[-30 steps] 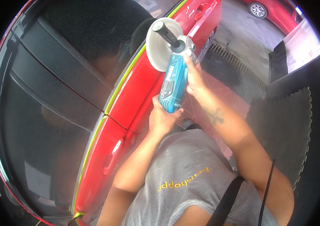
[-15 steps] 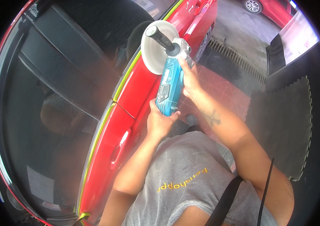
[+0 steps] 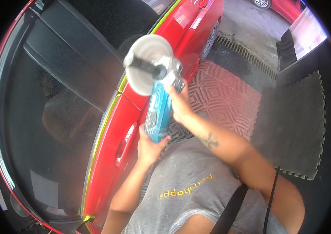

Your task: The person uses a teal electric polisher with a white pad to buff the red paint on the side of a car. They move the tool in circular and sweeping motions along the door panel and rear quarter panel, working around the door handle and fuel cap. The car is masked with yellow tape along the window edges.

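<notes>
The long, teal-bodied power polisher (image 3: 158,111) has shifted down and left, to the frame's upper centre; the left hand (image 3: 150,148) grips its rear, the right hand (image 3: 179,103) its neck, likely sharing weight and steadying the round white pad (image 3: 140,84).

You are in a car workshop. Yellow tape (image 3: 119,93) edges the red car (image 3: 111,142) beside your left hand (image 3: 150,150); red floor tiles (image 3: 227,99) and a drain grate (image 3: 247,55) lie right of your right hand (image 3: 179,103).

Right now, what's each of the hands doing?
Left hand: closed, holding the rear end of the polisher.
Right hand: closed, holding the same polisher near its head.
</notes>
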Tool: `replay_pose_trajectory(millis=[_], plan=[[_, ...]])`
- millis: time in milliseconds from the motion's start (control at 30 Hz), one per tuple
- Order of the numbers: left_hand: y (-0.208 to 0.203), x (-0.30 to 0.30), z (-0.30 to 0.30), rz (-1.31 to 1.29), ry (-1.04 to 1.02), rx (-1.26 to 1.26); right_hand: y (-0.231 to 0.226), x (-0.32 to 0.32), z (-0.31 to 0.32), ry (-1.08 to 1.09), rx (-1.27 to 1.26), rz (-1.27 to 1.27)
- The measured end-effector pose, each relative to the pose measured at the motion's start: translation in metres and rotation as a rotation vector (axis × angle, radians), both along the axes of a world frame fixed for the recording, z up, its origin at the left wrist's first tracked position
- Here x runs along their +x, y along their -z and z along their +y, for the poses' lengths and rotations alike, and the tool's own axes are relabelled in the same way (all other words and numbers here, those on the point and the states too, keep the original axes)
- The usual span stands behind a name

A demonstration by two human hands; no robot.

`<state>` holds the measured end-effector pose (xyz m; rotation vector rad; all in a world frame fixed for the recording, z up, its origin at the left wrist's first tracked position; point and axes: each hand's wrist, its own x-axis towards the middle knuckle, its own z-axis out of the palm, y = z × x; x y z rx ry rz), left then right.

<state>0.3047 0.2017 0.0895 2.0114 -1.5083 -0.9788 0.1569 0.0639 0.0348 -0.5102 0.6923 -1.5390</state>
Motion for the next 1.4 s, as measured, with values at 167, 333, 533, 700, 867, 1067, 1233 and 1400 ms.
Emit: replay_pose_trajectory(millis=[167,333,533,700,867,1067,1233,1400], plan=[[0.014,0.023,0.041,0.033,-0.016,-0.073,0.002,0.027,0.042,-0.062,0.042,0.056],[0.029,-0.012,-0.003,0.011,-0.034,-0.029,0.025,-0.004,-0.006,-0.011,-0.021,0.011],[0.012,-0.076,-0.089,0.006,-0.028,0.022,0.002,-0.071,-0.093,-0.038,-0.151,0.017],[-0.006,-0.094,-0.121,0.053,0.016,-0.007,-0.021,-0.097,-0.119,-0.037,-0.108,0.034],[0.007,-0.064,-0.081,0.03,0.01,-0.073,-0.019,-0.062,-0.085,-0.013,-0.078,-0.006],[-0.001,-0.022,-0.005,0.049,-0.038,-0.034,-0.002,-0.023,-0.006,-0.122,0.02,0.071],[0.004,-0.047,-0.033,-0.016,-0.046,-0.056,-0.004,-0.037,-0.035,-0.058,0.083,-0.02],[-0.013,-0.102,-0.128,-0.041,-0.001,-0.006,-0.017,-0.094,-0.132,0.012,0.002,-0.125]])
